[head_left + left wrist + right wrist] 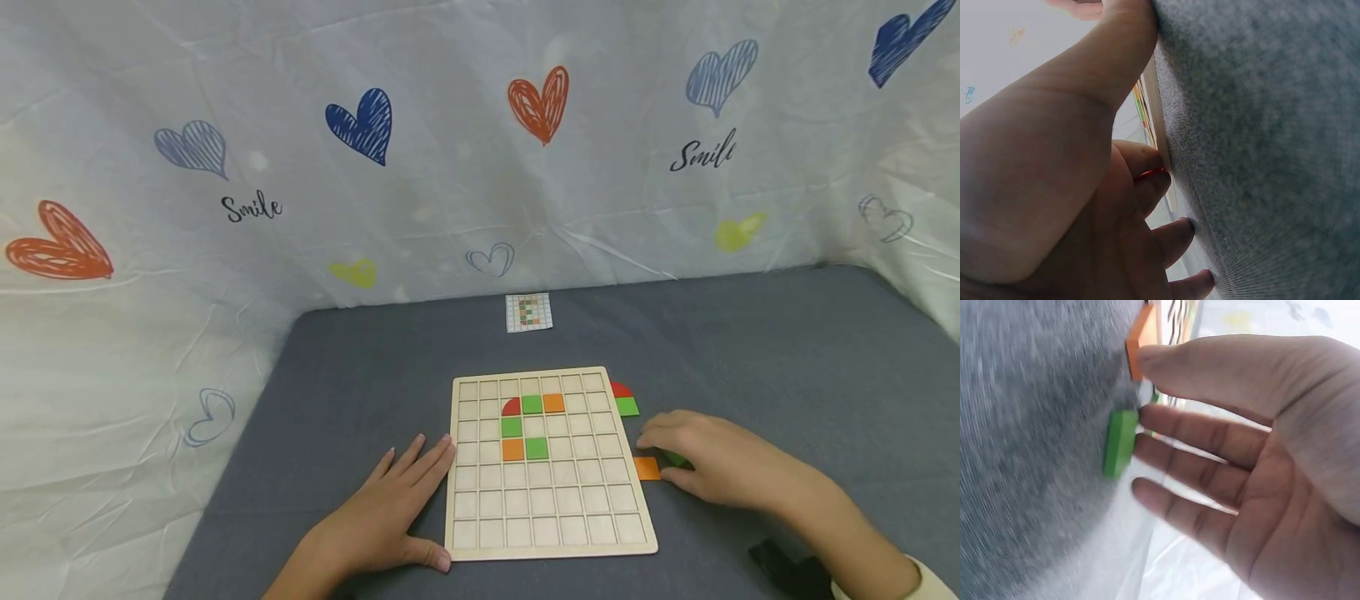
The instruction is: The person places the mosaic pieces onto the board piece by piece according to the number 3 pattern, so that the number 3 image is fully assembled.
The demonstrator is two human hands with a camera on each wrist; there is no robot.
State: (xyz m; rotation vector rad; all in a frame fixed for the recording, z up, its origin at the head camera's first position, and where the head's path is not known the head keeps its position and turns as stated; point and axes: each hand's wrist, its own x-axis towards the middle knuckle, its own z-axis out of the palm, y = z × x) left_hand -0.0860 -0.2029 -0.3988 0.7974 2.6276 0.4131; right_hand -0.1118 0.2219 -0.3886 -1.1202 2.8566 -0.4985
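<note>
A square wooden grid board (555,553) lies on the cloth. In its upper part sit a red quarter-round tile (512,407), green tiles (532,404) and orange tiles (553,403). My left hand (382,517) rests beside the board with fingers spread, index fingertip and thumb at its left edge. On the other side, my right hand (720,458) reaches over a loose green tile (1120,444), fingertips right at it, nothing gripped. Its thumb overlaps a loose orange tile (1141,340) by the board's right edge. From the head view, the hand partly hides the green tile.
A small printed card (528,312) with a coloured grid pattern lies behind the board. Another red quarter-round tile (621,389) and green tile (627,407) lie against the board's upper right edge. A black object (787,567) shows below the right forearm. A white curtain (450,183) hangs behind.
</note>
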